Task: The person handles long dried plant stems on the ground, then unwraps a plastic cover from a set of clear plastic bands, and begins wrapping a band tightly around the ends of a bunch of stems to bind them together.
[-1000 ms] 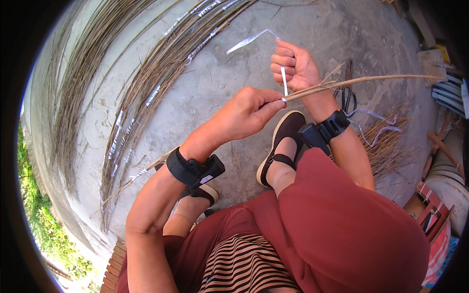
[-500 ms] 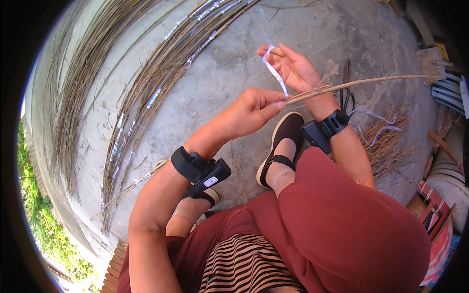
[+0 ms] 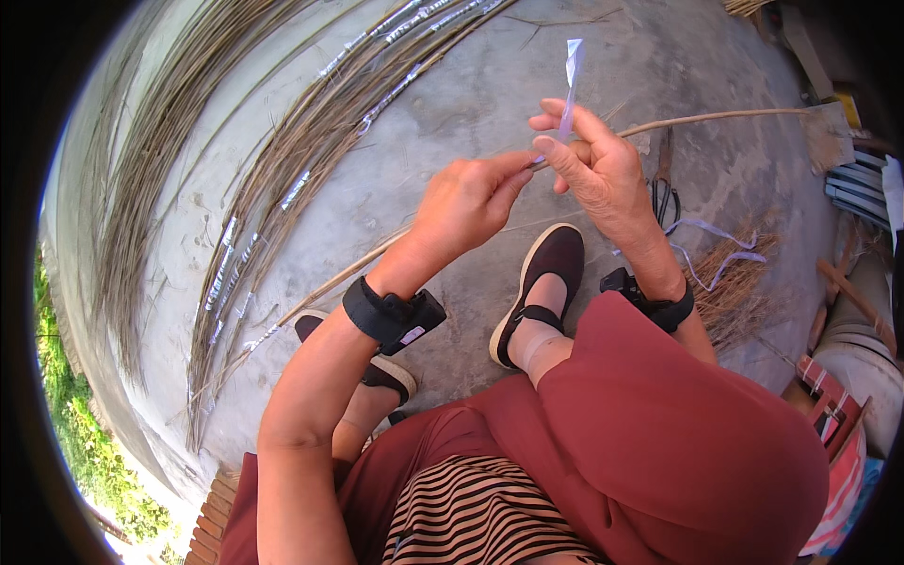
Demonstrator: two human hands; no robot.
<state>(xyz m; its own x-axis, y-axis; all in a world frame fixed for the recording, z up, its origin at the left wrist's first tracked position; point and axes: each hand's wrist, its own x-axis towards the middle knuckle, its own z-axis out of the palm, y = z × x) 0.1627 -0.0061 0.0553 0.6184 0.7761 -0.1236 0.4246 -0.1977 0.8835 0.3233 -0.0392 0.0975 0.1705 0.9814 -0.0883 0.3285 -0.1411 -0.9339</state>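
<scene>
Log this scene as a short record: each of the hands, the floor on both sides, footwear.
Left hand: pinching a thin brown wooden stick
Right hand: fingers at a flat whitish-lilac plastic strip; grip unclear
Floor, left: long brown twig bundle with white wrappings in places
Floor, right: loose reddish-brown twig pile
Footwear: dark shoes with pale soles

Green foliage [image 3: 92, 435] edges the left, a reddish frame [image 3: 825, 384] the lower right.

No readable text, only a tiny label [image 3: 411, 336] on the left wrist device [image 3: 431, 314]
</scene>
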